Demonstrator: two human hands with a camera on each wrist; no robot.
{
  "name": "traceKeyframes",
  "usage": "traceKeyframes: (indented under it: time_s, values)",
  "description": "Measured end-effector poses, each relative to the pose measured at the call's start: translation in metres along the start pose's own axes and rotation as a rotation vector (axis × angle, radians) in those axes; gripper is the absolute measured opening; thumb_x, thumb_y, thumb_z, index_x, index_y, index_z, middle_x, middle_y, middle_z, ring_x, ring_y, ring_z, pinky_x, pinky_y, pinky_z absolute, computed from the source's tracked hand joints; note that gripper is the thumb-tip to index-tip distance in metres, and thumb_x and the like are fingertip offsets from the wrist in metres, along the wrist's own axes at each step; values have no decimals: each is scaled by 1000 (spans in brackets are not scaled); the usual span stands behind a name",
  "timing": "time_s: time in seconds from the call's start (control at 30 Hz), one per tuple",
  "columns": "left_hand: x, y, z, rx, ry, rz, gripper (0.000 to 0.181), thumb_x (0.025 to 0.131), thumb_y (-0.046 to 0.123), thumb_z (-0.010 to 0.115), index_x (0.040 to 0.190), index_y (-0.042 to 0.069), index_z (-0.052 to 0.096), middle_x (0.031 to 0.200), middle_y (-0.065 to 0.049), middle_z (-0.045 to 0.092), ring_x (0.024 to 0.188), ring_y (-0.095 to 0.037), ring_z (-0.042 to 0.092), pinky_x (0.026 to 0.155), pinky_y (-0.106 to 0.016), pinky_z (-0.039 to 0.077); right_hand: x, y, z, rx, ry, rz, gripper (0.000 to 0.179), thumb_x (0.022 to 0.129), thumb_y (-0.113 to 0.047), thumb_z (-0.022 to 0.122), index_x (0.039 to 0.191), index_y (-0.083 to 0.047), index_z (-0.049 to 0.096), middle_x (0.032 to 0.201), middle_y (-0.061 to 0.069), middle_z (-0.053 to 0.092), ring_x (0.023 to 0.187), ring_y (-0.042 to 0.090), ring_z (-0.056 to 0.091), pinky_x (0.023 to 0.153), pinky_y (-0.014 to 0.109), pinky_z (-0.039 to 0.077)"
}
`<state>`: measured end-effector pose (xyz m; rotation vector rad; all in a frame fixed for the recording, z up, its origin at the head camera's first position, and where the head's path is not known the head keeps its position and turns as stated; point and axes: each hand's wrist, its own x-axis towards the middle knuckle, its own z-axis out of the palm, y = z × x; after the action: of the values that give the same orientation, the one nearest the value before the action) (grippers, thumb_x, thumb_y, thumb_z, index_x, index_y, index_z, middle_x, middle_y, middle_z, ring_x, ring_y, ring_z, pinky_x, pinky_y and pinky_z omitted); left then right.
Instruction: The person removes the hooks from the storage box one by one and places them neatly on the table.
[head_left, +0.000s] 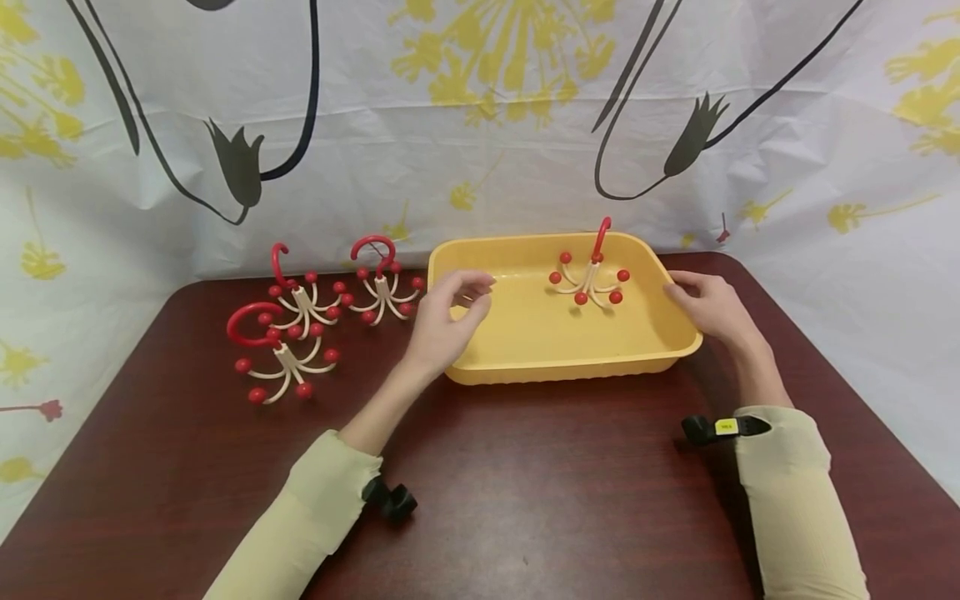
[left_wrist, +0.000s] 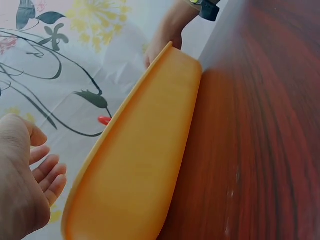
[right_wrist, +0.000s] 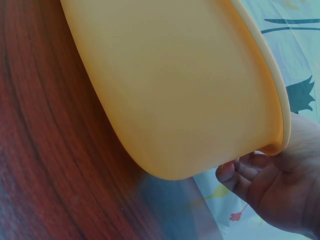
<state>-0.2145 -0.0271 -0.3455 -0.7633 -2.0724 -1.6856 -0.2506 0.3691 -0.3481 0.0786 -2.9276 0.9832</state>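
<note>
My left hand (head_left: 442, 325) hovers over the left rim of a yellow plastic tray (head_left: 562, 365), its fingers loosely curved and holding nothing. The left wrist view shows the same hand (left_wrist: 25, 175) apart from the tray's long outer wall. At the tray's right end, my right hand (head_left: 712, 308) grips the rim. In the right wrist view, that hand's fingers (right_wrist: 250, 172) curl in under the lip. Inside the tray, towards the back right, stands a multi-arm hanger (head_left: 592, 275) with a red hook, cream arms and red ball tips.
Left of the tray, three like hangers stand on the dark wooden table (head_left: 525, 483): a back left one (head_left: 302, 304), a back right one (head_left: 382, 292) and a front one (head_left: 287, 358). A white patterned cloth (head_left: 480, 150) hangs close behind the table.
</note>
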Motion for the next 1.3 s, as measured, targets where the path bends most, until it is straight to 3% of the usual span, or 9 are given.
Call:
traceKeyframes:
  time_s: [0.4, 0.77, 1.3]
  values:
    - [11, 0, 28, -44, -34, -16, 22, 94, -2, 62, 116, -6, 66, 104, -18, 65, 96, -23, 61, 82, -34, 53, 2, -2, 0, -8, -2, 0, 58, 104, -40, 52, 145, 1, 51, 117, 29, 66, 78, 18, 67, 64, 20, 51]
    - [25, -3, 57, -73, -49, -99, 24, 96, 2, 59, 120, -2, 62, 106, -14, 64, 97, -20, 60, 85, -28, 51, 0, -1, -1, -21, 1, -8, 57, 104, -41, 52, 144, 1, 53, 114, 27, 68, 77, 17, 66, 65, 21, 49]
    - [47, -4, 97, -107, -40, -177, 26, 95, 1, 59, 121, -1, 62, 101, -9, 63, 91, -16, 60, 80, -20, 51, 0, 1, 0, -18, -1, 1, 59, 104, -41, 52, 144, 2, 52, 114, 28, 67, 76, 18, 65, 65, 22, 50]
